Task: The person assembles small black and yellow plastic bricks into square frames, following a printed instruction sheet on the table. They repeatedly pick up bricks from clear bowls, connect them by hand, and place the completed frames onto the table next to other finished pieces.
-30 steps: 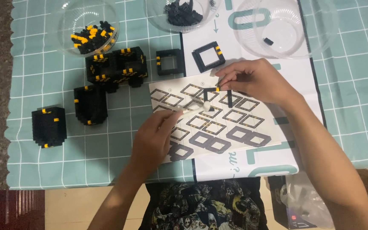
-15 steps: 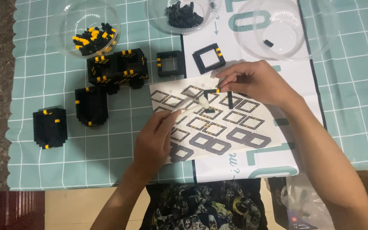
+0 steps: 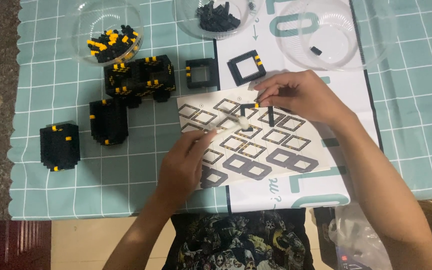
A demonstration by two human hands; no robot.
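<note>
My left hand (image 3: 182, 167) rests on the printed instruction sheet (image 3: 296, 161) and holds a thin white tool (image 3: 231, 127). The tool's tip points at the small black piece under my right hand. My right hand (image 3: 303, 95) pinches that small black and yellow brick assembly (image 3: 254, 107) by its top edge, just above the sheet's diagrams. Behind it, two square black frames (image 3: 246, 66) (image 3: 201, 73) lie flat on the mat.
At the far edge stand three clear bowls: one of black and yellow bricks (image 3: 108, 31), one of black bricks (image 3: 218, 15), one nearly bare (image 3: 328, 32). Built black blocks (image 3: 59, 147) (image 3: 108, 121) (image 3: 141, 76) stand on the teal grid mat (image 3: 416, 100) at left.
Both hands stay almost still over the sheet. The white tool's tip has shifted only slightly near the held piece.
</note>
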